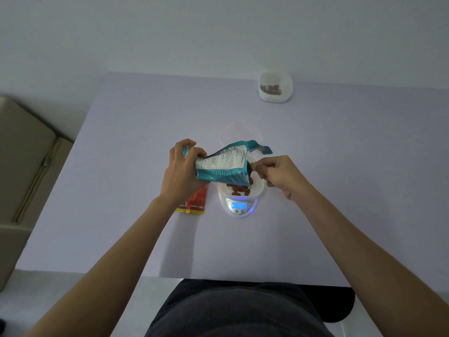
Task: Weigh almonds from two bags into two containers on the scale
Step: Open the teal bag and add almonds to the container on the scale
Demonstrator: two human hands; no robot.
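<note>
My left hand (181,166) grips the bottom of a teal almond bag (223,166), tilted with its open mouth down over a clear container (258,184) on the white scale (239,205). Brown almonds (239,189) lie in that container. The scale's blue display reads 18. My right hand (279,175) pinches the bag's mouth edge at the right. An orange and yellow bag (194,201) lies flat left of the scale, partly under my left wrist. A second clear container (275,86) holding some almonds stands at the table's far right.
A clear lid (230,132) lies on the pale lilac table (121,190) just behind the scale. A beige cushioned seat (24,154) stands off the table's left side. A wall runs behind the table's far edge.
</note>
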